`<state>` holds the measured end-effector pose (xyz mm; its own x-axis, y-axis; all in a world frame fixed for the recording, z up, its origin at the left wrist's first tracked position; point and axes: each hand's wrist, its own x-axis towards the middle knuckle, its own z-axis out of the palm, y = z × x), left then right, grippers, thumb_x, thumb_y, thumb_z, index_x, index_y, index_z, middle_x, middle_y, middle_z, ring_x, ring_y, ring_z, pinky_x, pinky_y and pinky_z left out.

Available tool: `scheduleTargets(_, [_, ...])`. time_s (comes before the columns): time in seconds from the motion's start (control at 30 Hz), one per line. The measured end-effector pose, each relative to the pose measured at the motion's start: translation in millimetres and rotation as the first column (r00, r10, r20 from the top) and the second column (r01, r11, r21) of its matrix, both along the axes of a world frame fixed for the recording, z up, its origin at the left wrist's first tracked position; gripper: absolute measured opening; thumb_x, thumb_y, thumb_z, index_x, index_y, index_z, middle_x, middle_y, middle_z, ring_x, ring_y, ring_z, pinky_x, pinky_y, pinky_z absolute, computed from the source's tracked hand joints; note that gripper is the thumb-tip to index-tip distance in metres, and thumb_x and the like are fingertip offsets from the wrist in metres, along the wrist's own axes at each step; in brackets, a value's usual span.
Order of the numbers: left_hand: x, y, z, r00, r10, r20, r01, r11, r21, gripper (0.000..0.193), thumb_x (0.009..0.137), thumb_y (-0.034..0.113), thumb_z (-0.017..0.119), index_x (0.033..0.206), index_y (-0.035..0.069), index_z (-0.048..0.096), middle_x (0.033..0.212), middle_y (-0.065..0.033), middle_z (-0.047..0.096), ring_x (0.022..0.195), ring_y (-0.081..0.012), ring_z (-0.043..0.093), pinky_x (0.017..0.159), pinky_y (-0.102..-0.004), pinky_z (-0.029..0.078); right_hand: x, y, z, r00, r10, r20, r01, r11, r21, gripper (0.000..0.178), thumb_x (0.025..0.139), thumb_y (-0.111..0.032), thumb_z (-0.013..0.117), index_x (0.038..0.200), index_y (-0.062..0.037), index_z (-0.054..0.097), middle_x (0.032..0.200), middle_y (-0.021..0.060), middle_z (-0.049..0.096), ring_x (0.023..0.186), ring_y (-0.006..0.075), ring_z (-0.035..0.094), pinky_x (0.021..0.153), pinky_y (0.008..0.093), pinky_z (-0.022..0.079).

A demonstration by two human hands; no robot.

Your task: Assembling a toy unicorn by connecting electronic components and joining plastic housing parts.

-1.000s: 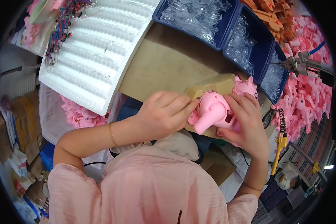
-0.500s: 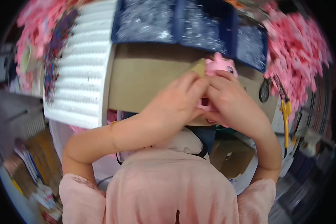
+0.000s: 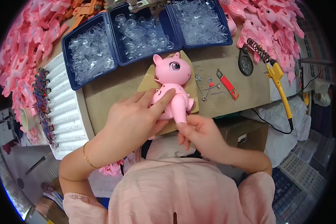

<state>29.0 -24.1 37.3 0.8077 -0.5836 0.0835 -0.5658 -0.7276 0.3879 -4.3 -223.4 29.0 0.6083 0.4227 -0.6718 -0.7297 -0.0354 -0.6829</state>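
A pink toy pony (image 3: pixel 173 72) with one large painted eye lies on a tan pad (image 3: pixel 147 79) at the table's near edge, its head pointing away from me. My left hand (image 3: pixel 132 114) lies over the pony's body, with its fingers pressed on the torso and the thumb beneath. The lower end of a pink leg is pinched between the thumb and fingers of my right hand (image 3: pixel 199 130). Part of the body is hidden under my left hand.
Blue bins (image 3: pixel 115 61) of clear plastic parts stand at the back. Pink parts heap (image 3: pixel 22 48) on both sides. A white ridged tray (image 3: pixel 69 112) with wired components is left. Right are a red-handled tool (image 3: pixel 227 87), a black oval object (image 3: pixel 245 62) and a yellow soldering iron (image 3: pixel 280 84).
The view has turned, and the pony now lies more plainly in sight. My hands have moved apart: the left presses its body while the right has shifted down to a leg.
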Motion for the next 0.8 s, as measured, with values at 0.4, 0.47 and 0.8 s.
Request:
scheduleTargets(0.4, [-5,-8,-3,0.997,0.054,0.061,-0.059,0.995,0.075,0.056,0.07,0.035,0.071,0.116,0.006,0.058,0.104,-0.0142,0.061,0.083,-0.0251,0.063,0.066,-0.0317,0.051,115,14,-4,0.302,0.489,0.818,0.167,0.818,-0.55,0.018,0.087,-0.014,0.056,0.091,0.0029,0.061,0.078,0.0111,0.06,0.071,0.0218,0.059,0.064,0.0311,0.046])
scheduleTargets(0.47, [-3,-6,-6,0.995,0.081,0.062,-0.083,0.996,0.04,0.054,0.071,0.035,0.07,0.116,0.007,0.058,0.103,-0.0139,0.061,0.083,-0.0245,0.064,0.066,-0.0316,0.051,127,30,-18,0.188,0.523,0.832,0.217,0.804,-0.554,0.019,0.085,-0.015,0.057,0.091,0.0022,0.061,0.079,0.0127,0.059,0.074,0.0252,0.059,0.066,0.0328,0.045])
scheduleTargets(0.8, [-4,2,-11,0.999,0.053,-0.003,-0.053,0.994,-0.098,0.049,0.073,0.03,0.068,0.117,0.011,0.056,0.128,-0.0114,0.048,0.078,-0.0223,0.055,0.062,-0.0315,0.051,143,33,-17,0.704,0.1,0.703,0.082,0.972,-0.22,0.017,0.085,-0.018,0.06,0.085,-0.0013,0.061,0.067,0.0038,0.054,0.056,0.0138,0.05,0.051,0.025,0.038])
